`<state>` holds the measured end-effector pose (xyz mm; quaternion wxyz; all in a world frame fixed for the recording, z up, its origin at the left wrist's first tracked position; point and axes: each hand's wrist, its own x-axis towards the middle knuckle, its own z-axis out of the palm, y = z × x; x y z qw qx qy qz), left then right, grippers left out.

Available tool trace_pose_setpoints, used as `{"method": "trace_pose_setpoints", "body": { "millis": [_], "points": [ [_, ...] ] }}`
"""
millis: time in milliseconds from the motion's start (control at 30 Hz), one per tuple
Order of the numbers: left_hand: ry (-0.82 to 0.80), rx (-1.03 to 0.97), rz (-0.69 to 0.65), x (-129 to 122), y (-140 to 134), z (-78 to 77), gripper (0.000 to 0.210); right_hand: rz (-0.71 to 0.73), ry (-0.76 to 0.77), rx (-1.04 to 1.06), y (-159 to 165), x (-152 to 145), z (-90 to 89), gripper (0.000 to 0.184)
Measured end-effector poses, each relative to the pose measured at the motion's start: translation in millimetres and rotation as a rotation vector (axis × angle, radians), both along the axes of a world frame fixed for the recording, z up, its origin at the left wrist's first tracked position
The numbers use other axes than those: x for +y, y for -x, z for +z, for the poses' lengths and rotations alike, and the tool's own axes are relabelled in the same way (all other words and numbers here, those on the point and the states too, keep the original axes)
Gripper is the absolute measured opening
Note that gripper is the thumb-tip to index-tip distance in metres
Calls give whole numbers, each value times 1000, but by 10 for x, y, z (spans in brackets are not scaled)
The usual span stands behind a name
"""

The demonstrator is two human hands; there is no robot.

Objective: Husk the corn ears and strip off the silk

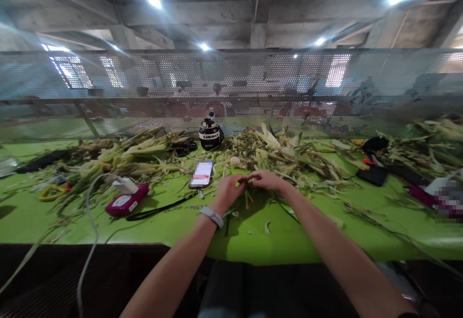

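Note:
My left hand, with a pale band on its wrist, is closed in a pinch above the green table. Its fingertips meet those of my right hand, which is pinched as well. Whatever lies between the fingertips is too small to make out. Just below them shows a thin strip of dry plant; whether it is held or lies on the table I cannot tell. Behind my hands spreads a heap of corn husks. A lit phone lies left of my left hand.
Further left are a purple power strip with a white plug and cable, a black strap and another husk pile. A black bottle stands before a perforated screen. At right lies a dark flat object.

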<state>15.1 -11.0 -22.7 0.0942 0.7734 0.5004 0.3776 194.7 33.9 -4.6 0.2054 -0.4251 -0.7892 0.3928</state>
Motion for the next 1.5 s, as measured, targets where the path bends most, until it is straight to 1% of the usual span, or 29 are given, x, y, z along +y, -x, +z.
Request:
{"method": "trace_pose_setpoints", "body": {
  "millis": [67, 200, 300, 467, 533, 633, 733, 900, 1000, 1067, 1200, 1300, 1433, 1500],
  "points": [
    [-43, -10, -22, 14, 2, -9, 17, -5, 83, 71, -1, 1, 2, 35],
    [-84, -43, -45, 22, 3, -4, 15, -19, 187, 174, 5, -34, 42, 22],
    [-93, -66, -50, 12, 0, 10, 15, -70, 226, 192, 16, -74, 74, 15],
    [-106, -95, -60, 6, 8, 17, 15, -146, 253, 185, 26, -119, 119, 12],
    [-86, -111, -73, 14, 13, 10, 16, -165, 241, 190, 24, -131, 137, 11],
    [-13, -139, -91, 20, 15, 6, 20, -170, 180, 176, 15, -144, 163, 11],
    [57, -182, -100, 0, 5, 27, 23, -134, 164, 145, 0, -141, 172, 12],
    [134, -236, -133, -40, -7, 70, 17, -71, 161, 135, -39, -96, 141, 18],
    [137, -220, -161, -29, 4, 54, 21, -48, 145, 120, -60, -73, 122, 23],
    [135, -188, -155, -11, 14, 35, 21, -34, 145, 120, -70, -68, 119, 26],
    [155, -126, -70, 27, 31, 17, 13, -22, 162, 127, -84, -66, 132, 31],
    [168, -132, -40, 39, 46, 33, 16, -23, 155, 118, -96, -54, 140, 31],
    [149, -163, -78, 10, 57, 70, 21, -5, 132, 100, -109, -27, 130, 31],
    [102, -112, -89, -15, 47, 81, 21, 4, 120, 96, -111, -18, 119, 31]
  ]
}}
